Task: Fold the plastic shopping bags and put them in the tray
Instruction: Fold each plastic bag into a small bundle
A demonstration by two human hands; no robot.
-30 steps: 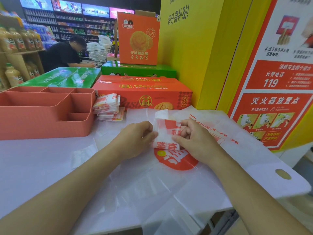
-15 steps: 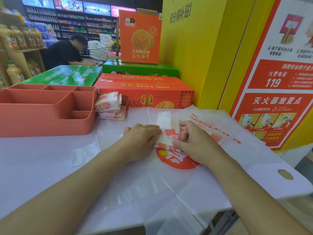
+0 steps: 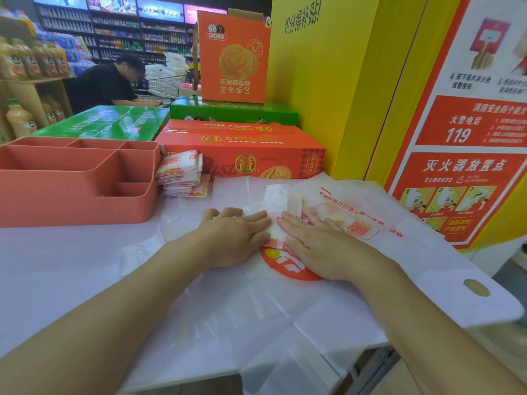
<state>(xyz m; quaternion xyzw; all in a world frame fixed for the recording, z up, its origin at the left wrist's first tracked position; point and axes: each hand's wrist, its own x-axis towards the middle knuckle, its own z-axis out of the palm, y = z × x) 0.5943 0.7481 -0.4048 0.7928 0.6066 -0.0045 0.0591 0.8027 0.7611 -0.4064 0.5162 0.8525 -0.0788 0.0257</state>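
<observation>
Both hands lie flat in the head view. Our left hand (image 3: 236, 238) and our right hand (image 3: 316, 246) press palms down, fingers straight, on the part-folded bag (image 3: 274, 230) caught between them, and neither grips anything. That bag sits mid-bench (image 3: 57, 266), on top of a spread of unfolded bags (image 3: 399, 252). Its long axis runs from 6 to 12 o'clock, with a narrow white strip reaching past our fingertips. It looks thin, creased and slippery, white with red and yellow print. The tray (image 3: 77, 201) stands at 10 o'clock from the hands, well apart, so we judge the left hand the nearer one for the carry. A stack of folded bags (image 3: 182, 178) rests just beside the tray's right wall.
</observation>
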